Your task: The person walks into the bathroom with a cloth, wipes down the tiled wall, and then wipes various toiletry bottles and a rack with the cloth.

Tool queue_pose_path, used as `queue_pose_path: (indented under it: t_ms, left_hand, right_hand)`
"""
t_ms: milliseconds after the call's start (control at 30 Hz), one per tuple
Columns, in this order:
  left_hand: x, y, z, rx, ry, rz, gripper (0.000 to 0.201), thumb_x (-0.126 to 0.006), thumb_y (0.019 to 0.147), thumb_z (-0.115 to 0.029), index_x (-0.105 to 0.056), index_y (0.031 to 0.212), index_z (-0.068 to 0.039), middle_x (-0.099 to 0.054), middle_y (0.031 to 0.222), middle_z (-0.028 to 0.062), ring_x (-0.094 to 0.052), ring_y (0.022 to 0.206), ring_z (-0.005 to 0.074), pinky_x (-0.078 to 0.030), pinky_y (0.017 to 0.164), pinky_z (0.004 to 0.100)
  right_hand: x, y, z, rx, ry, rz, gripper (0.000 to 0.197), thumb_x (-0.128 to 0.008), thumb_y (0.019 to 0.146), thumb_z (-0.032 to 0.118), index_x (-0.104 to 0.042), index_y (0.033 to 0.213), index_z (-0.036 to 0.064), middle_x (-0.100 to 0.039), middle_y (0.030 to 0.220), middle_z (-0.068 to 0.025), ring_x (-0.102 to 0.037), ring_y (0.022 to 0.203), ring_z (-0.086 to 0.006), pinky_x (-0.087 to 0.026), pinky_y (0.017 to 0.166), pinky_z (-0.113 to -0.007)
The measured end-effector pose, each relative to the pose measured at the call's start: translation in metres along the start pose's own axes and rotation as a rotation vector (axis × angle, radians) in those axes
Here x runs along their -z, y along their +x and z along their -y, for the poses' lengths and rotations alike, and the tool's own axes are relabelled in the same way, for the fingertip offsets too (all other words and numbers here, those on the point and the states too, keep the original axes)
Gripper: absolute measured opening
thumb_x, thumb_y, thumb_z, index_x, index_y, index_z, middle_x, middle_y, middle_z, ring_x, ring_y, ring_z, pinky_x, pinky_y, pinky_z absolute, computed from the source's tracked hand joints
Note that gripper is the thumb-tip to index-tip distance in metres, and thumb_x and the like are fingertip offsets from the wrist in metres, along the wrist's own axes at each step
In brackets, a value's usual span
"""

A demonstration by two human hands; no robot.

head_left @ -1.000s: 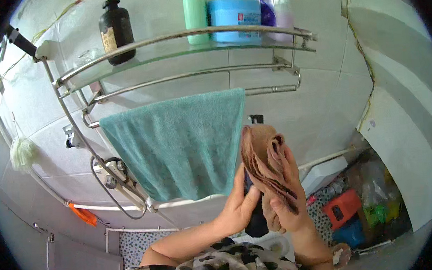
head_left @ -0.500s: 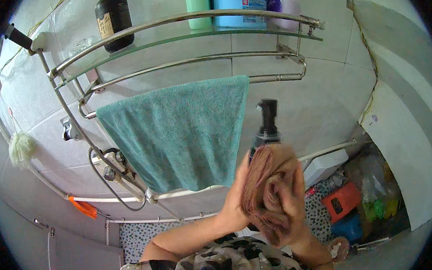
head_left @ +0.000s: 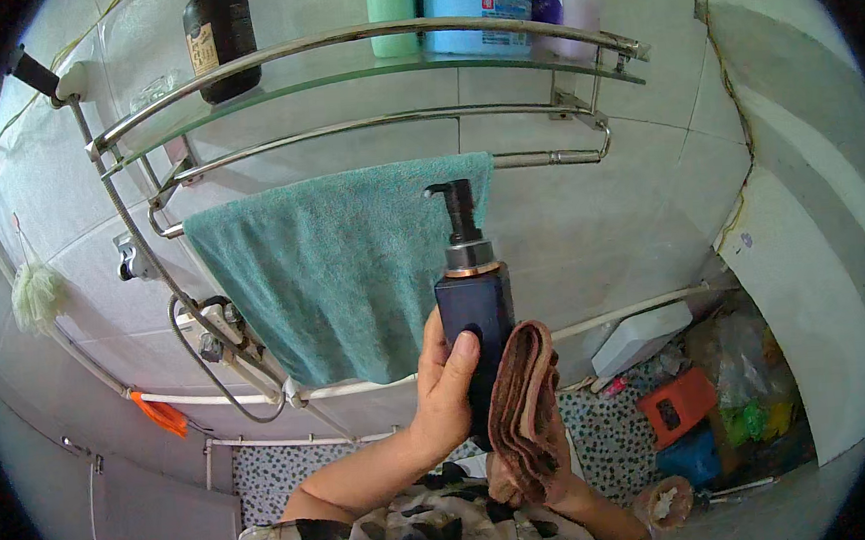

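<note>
A dark navy pump bottle (head_left: 478, 312) with a black pump head and a silver collar stands nearly upright in front of me. My left hand (head_left: 441, 390) is closed around its left side, the thumb lying across the front. Against the bottle's lower right side is a folded brown cloth (head_left: 525, 414). My right hand (head_left: 558, 462) grips this cloth from behind and below, most of its fingers hidden by the folds. Behind the bottle, a teal towel (head_left: 322, 268) hangs over the lower metal bar.
A glass shelf (head_left: 339, 76) with metal rails holds a dark bottle (head_left: 221, 44), a green bottle (head_left: 391, 12) and a blue tub (head_left: 477, 11). A shower hose (head_left: 139, 225) runs down at left. An orange stool (head_left: 678, 405) and bags sit on the floor at lower right.
The cloth has moved off the bottle's front to its right side, now folded flatter. The bottle has shifted left and shows more of its body, its nozzle pointing left.
</note>
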State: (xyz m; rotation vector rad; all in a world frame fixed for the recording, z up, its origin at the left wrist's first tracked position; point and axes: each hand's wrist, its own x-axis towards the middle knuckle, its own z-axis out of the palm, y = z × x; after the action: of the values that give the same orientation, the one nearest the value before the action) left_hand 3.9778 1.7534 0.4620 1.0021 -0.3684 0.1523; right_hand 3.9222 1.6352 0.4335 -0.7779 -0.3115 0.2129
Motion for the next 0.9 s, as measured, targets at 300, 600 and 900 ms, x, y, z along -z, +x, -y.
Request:
queue_pose_path:
  t_ms: [300,600,900]
  left_hand:
    - [-0.009,-0.002,-0.004,0.088,-0.306,0.104,0.072,-0.05,0.086,-0.045,-0.014,0.137,-0.01,-0.039,0.129,0.0174,-0.044,0.116,0.0315,-0.035,0.099,0.0446]
    - [0.007,-0.002,0.005,0.044,0.002,0.156,0.057,-0.056,0.087,-0.019,-0.025,0.132,-0.003,-0.046,0.115,0.0068,-0.044,0.104,0.0133,-0.036,0.092,0.0305]
    - [0.015,-0.023,0.036,-0.154,0.472,0.313,0.076,-0.057,0.086,-0.026,-0.009,0.135,0.006,-0.03,0.129,0.0205,-0.03,0.121,0.0259,-0.023,0.102,0.0354]
  right_hand:
    - [0.056,-0.026,-0.009,-0.02,-0.317,-0.104,0.035,-0.046,0.092,0.023,-0.042,0.122,0.0046,-0.055,0.105,-0.0068,-0.054,0.093,-0.0155,-0.044,0.078,-0.027]
    - [0.075,-0.014,-0.031,-0.002,-0.007,0.002,0.027,-0.051,0.089,0.017,-0.049,0.114,0.007,-0.05,0.098,-0.0053,-0.052,0.08,-0.0125,-0.046,0.066,-0.031]
    - [0.007,0.026,0.023,0.794,-1.116,-0.089,0.064,-0.052,0.086,0.038,-0.03,0.13,-0.0028,-0.04,0.124,-0.0152,-0.045,0.111,-0.0266,-0.039,0.092,-0.037]
